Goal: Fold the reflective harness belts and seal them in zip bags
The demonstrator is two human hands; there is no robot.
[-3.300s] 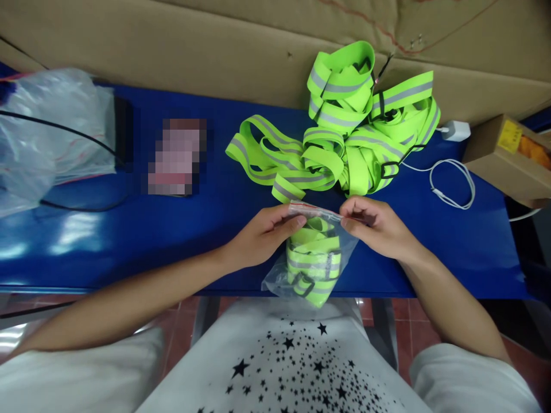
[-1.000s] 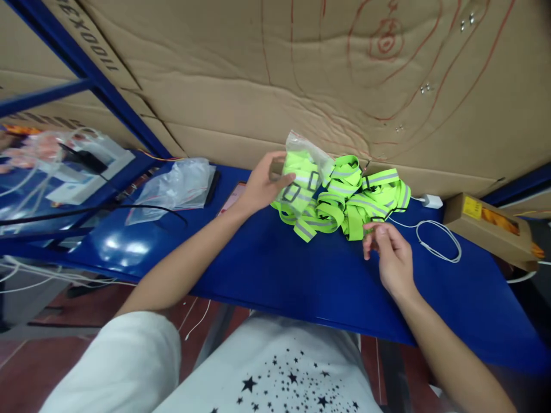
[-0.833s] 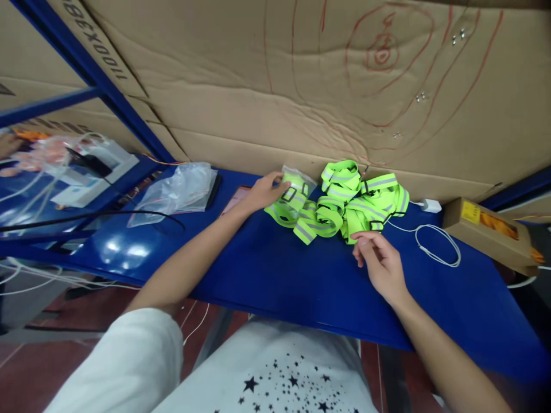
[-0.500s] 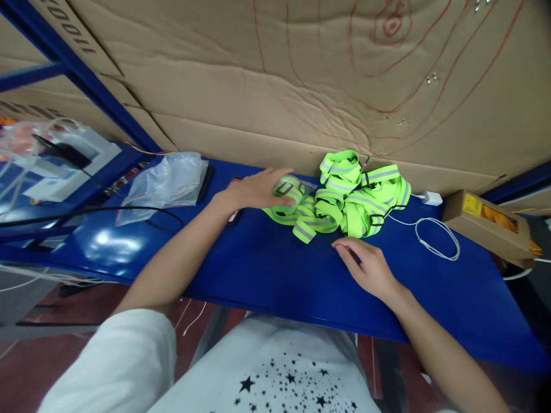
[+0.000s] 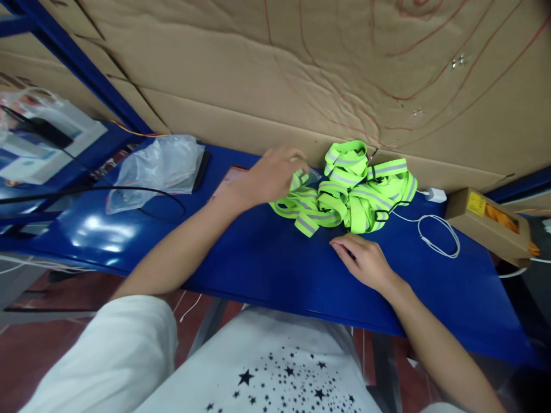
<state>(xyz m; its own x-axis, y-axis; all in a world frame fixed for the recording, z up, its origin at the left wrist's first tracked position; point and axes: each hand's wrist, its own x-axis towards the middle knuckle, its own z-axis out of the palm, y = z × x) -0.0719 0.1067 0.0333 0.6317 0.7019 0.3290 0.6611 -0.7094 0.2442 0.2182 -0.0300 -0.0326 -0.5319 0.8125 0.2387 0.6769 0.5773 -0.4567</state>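
Note:
A pile of neon-green reflective straps (image 5: 361, 192) lies on the blue table (image 5: 267, 264) against the cardboard wall. My left hand (image 5: 271, 175) reaches to the pile's left end, fingers bent over a clear bag of straps (image 5: 306, 176) that rests on the table there; the hand is slightly blurred. My right hand (image 5: 364, 261) rests on the table just in front of the pile. Its fingers are loosely spread and hold nothing.
A heap of empty clear plastic bags (image 5: 155, 166) and a black cable (image 5: 86, 192) lie at the left. A white charger with its cord (image 5: 434, 235) and a small cardboard box (image 5: 486, 221) sit to the right. A cardboard wall (image 5: 301, 74) backs the table.
Both hands held the bag of straps at the near edge; my left hand then carried it to the pile's left end and set it down. My right hand dropped onto the table.

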